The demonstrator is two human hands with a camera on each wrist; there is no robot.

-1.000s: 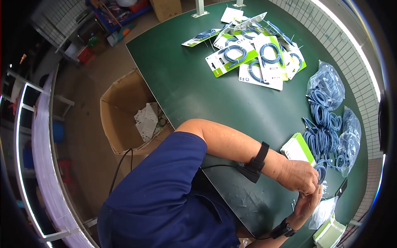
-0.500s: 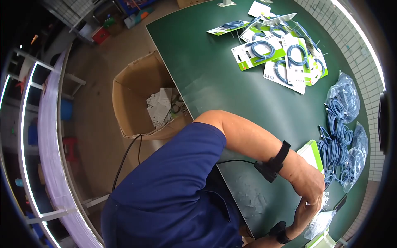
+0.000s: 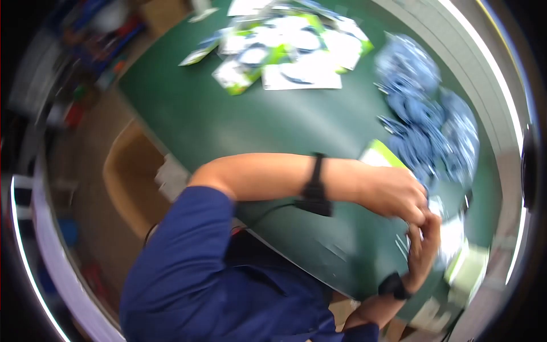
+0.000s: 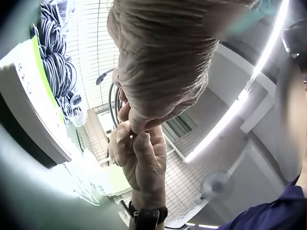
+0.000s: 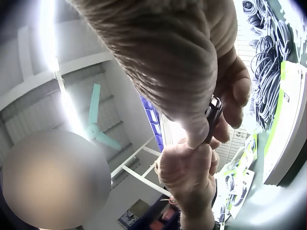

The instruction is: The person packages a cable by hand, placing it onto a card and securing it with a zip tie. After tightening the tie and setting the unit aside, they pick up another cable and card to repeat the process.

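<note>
My left hand (image 3: 393, 194) and right hand (image 3: 424, 245) meet fingertip to fingertip over the right side of the green table. In the left wrist view, a blue-grey cable (image 4: 113, 103) loops out beside the left hand's fingers, its plug end sticking out. The right wrist view shows a dark cable plug (image 5: 214, 114) with a metal tip, pinched by the right thumb and fingers. The left fingertips press together just beneath it, on the same cable. Most of the coil is hidden behind the hands. A stack of white-and-green cards (image 4: 36, 91) stands close by.
Coiled blue cables (image 3: 413, 137) and clear bags of cables (image 3: 407, 62) lie along the table's wall side. Packaged cables on cards (image 3: 302, 74) are piled at the far end. An open cardboard box (image 3: 128, 176) stands beside the table. White ties (image 4: 88, 194) lie near the hands.
The head view has swung and is blurred now. Both hands stay together at the cable; its coil, visible beside the left hand a second ago, is now mostly covered in the head view.
</note>
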